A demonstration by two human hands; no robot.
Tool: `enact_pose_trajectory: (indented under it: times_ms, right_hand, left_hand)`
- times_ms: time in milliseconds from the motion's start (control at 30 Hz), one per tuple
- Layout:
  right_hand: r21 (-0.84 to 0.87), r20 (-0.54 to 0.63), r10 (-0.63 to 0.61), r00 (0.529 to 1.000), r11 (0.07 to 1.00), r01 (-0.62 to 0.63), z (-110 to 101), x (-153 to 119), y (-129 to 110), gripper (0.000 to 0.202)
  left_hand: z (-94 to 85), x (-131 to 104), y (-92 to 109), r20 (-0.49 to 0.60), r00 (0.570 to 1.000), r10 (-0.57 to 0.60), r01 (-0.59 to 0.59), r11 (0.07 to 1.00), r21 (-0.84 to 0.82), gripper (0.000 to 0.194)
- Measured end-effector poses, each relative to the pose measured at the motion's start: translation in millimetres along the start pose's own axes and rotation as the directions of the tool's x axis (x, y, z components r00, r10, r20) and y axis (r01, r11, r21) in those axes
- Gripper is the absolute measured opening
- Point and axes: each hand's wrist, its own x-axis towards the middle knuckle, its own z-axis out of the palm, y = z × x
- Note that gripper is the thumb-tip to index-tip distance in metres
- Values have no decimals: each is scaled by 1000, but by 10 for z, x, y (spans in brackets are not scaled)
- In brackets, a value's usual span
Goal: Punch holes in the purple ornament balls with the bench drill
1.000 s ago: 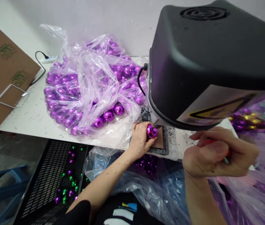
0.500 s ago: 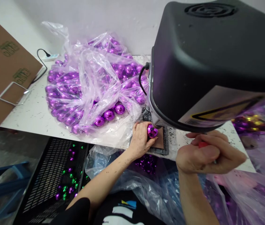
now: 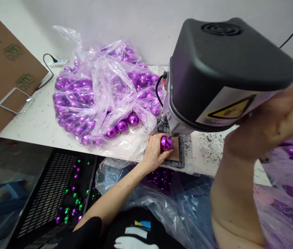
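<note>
"So, at left?"
"Bagged purple balls (image 3: 75, 100) on the worktop (image 3: 29, 126)."
"Next?"
"The left hand (image 3: 153, 151) grips one purple ball (image 3: 166, 143) above a brown pad (image 3: 175, 152)."
"Farther right?"
"A black machine (image 3: 229, 65), then the right hand (image 3: 268, 119), blurred; I can't tell its grip."

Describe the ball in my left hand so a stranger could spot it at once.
Find the big black machine with the yellow warning label. Near its lower left end, above a brown board, your left hand holds the ball. It's shiny purple like those in the bag to its left, but it alone is in your left hand.
</note>
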Motion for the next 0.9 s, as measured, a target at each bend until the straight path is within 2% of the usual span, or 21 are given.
enact_pose_trajectory:
  times_ms: [100,233,333,400,433,500,533,633,700,767,800,867,900]
  right_hand:
    - [61,8,-46,999,997,45,84,159,62,57]
    - [77,-21,-61,998,995,63,125,182,146,61]
    - [66,-43,-58,997,996,61,126,190,151,65]
    - [59,-35,-54,998,997,56,124,197,143,65]
    - [66,-32,-50,998,996,52,124,200,139,64]
    - [90,-22,-46,999,995,48,128,203,140,64]
    - [99,-21,-47,999,994,49,133,206,145,64]
    - [87,-32,-50,998,995,53,159,234,177,64]
    - [62,-36,-55,998,996,57,178,268,205,65]
    - [43,-15,-62,998,997,63,190,297,224,64]
    - [36,-4,-62,998,997,62,191,305,227,63]
    - [32,16,-53,998,998,53,191,304,215,63]
    - [36,20,-41,999,999,40,191,297,202,63]
  left_hand:
    - [-150,-222,92,18,999,33,-33,999,-33,53]
    - [-365,-602,275,244,969,47,-76,991,114,65]
    - [-567,-622,326,323,946,37,-65,995,76,84]
    - [-731,-433,243,268,962,44,-41,999,-19,76]
    - [-809,-289,158,214,976,30,-24,999,-30,61]
    - [-925,46,-85,18,1000,17,-18,994,105,29]
    - [-955,214,-227,-28,1000,-13,19,973,232,24]
    - [-952,596,-614,32,992,-122,86,842,533,36]
    - [-929,710,-765,87,981,-171,87,800,594,44]
    - [-951,720,-804,75,978,-195,127,841,526,46]
    - [-989,695,-783,51,977,-208,166,885,436,48]
    - [-1106,601,-671,5,967,-254,252,959,129,54]
    - [-1174,535,-584,13,957,-290,290,955,-63,55]
